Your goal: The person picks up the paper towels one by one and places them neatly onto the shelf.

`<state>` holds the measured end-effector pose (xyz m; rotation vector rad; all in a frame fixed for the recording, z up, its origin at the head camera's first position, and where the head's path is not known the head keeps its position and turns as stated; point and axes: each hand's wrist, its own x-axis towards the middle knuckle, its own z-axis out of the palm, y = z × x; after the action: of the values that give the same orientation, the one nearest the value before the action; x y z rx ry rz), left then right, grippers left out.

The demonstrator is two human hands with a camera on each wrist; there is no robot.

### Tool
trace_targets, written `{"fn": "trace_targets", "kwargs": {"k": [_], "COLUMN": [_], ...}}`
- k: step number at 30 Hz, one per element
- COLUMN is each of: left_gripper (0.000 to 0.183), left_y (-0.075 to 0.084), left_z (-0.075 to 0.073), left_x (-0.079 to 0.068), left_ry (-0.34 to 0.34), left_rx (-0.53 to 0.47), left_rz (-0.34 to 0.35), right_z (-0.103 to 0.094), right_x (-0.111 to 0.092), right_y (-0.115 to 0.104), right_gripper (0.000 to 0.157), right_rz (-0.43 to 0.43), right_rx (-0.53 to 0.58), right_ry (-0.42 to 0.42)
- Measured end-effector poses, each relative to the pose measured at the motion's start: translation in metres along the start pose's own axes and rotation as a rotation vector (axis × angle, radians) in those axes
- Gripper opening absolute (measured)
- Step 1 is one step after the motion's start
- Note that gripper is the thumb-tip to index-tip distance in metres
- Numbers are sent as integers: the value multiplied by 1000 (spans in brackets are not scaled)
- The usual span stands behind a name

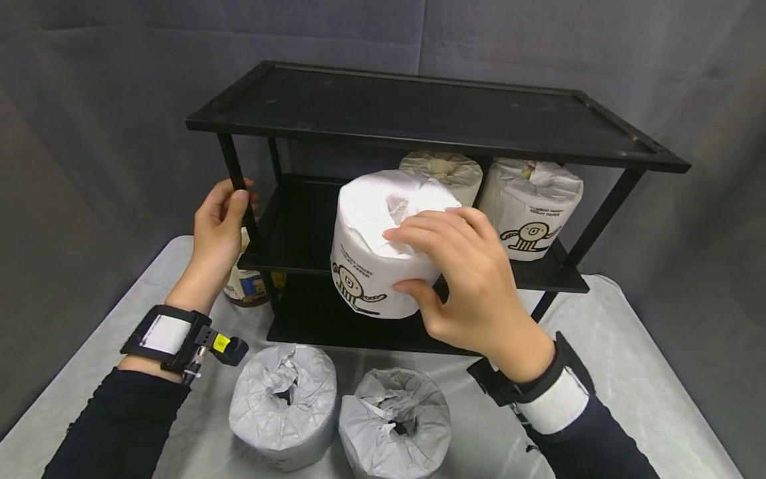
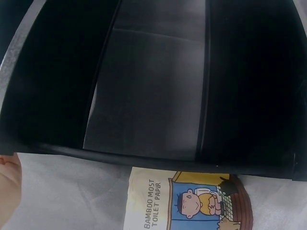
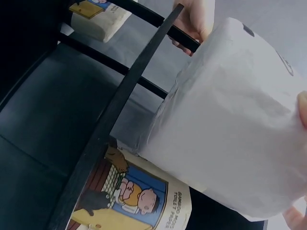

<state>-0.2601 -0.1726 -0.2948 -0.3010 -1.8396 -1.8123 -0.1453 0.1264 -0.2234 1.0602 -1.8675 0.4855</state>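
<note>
My right hand (image 1: 413,259) grips a white wrapped toilet paper roll (image 1: 371,253) from its top and side, just in front of the middle shelf of a black three-tier rack (image 1: 431,113). The right wrist view shows the same roll (image 3: 235,129) with my fingertips (image 3: 302,108) on its edge. Around the rack's front-left post (image 1: 239,186) curls my left hand (image 1: 230,206), thumb in front. Only a sliver of the left hand (image 2: 7,182) appears in the left wrist view.
Two wrapped rolls (image 1: 445,169) (image 1: 529,206) stand at the back right of the middle shelf. Two grey-wrapped rolls (image 1: 282,406) (image 1: 395,422) sit on the cloth-covered table (image 1: 628,372) in front. A cartoon-labelled roll (image 1: 245,286) (image 2: 187,201) lies by the rack's lower left corner; another labelled roll (image 3: 129,196) lies below the held one.
</note>
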Motion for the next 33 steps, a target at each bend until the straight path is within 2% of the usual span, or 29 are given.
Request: {"fn": "trace_targets", "kwargs": {"k": [11, 17, 22, 28, 33], "left_gripper": [20, 22, 22, 20, 23], "left_y": [1, 1, 1, 0, -1], "left_z": [0, 1, 3, 4, 3], "left_x": [-2, -2, -2, -2, -1], "left_ry": [-7, -1, 1, 6, 12], "left_rx": [23, -11, 0, -19, -32], "left_rz": [-15, -3, -4, 1, 0], "right_z": [22, 37, 49, 53, 53], "right_x": [14, 21, 26, 32, 38], "right_y": [9, 13, 17, 19, 17], "right_gripper": [44, 40, 41, 45, 49], "right_rz": [35, -17, -46, 10, 69], "right_rx": [-52, -97, -101, -78, -173], "right_ry": [-130, -188, -227, -301, -383]}}
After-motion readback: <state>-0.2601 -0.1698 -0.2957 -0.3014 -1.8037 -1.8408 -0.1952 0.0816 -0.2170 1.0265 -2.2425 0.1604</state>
